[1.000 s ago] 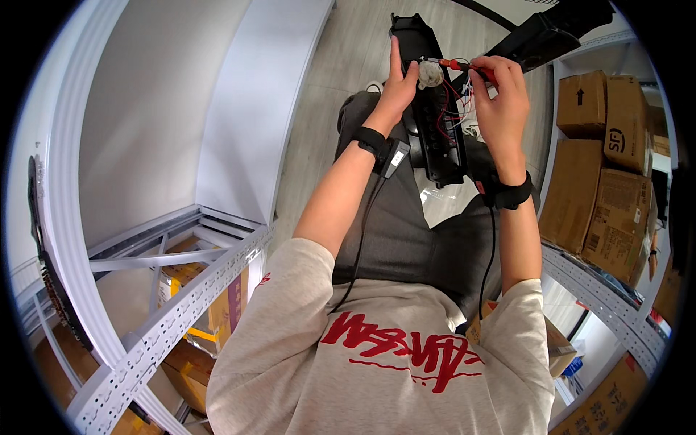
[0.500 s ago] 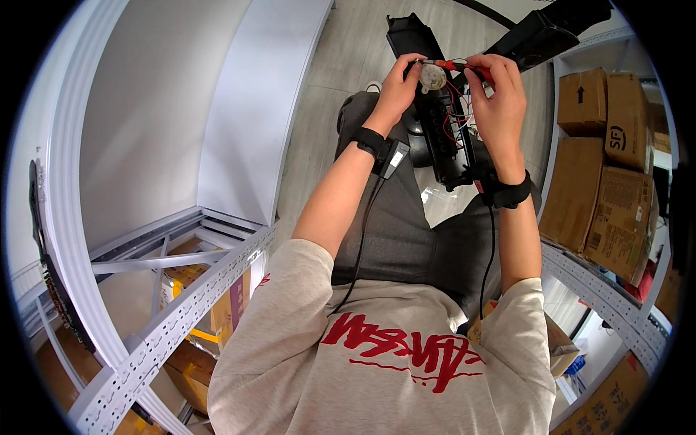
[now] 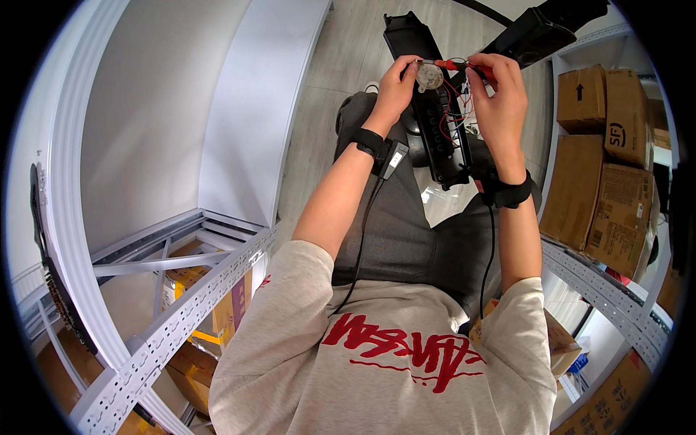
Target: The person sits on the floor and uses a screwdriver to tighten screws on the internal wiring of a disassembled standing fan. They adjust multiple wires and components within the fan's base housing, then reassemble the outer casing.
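Note:
My left hand (image 3: 397, 83) pinches at the edge of a small round pale metal component (image 3: 429, 77), where the metal tip of a red-and-black screwdriver (image 3: 455, 65) meets it. My right hand (image 3: 496, 101) is closed on that screwdriver's handle. Beneath both lies a long black plastic housing (image 3: 444, 156), tilted lengthwise over my lap, with thin red, white and dark wires (image 3: 453, 109) trailing from the component across it. What exactly sits between my left fingertips is too small to make out. Both wrists wear black straps with cables.
A second black housing (image 3: 544, 29) stands at upper right. Cardboard boxes (image 3: 569, 188) fill metal shelving on the right. A white panel (image 3: 239, 101) and perforated metal rails (image 3: 181, 304) with boxes beneath are on the left. My legs (image 3: 391, 232) surround the lower end of the housing.
My left index finger, earlier stretched upward along the housing, has bent down into a pinch at the component. The housing has shifted slightly left, and my right hand has moved slightly left too.

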A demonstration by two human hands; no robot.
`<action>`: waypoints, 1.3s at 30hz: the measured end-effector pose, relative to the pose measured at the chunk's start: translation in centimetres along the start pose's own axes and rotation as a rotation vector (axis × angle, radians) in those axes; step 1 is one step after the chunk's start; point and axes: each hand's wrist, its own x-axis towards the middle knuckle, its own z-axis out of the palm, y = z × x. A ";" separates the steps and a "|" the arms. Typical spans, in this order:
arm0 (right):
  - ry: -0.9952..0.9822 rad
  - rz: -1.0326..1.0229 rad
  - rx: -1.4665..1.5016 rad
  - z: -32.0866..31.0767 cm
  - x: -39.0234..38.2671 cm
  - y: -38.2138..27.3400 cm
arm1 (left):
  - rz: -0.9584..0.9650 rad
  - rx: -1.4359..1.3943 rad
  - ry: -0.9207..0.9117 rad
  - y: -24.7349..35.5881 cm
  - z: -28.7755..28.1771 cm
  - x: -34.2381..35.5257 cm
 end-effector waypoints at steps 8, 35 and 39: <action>0.070 0.060 0.019 -1.0 -0.4 -0.3 | 0.033 -0.011 0.025 -0.3 -0.1 0.2; 0.023 0.225 0.054 -5.9 -3.9 -1.5 | -0.011 -0.091 0.010 0.5 -0.7 0.3; -0.052 0.291 0.029 -7.4 -5.3 -2.7 | -0.019 -0.070 0.024 0.8 -0.7 0.1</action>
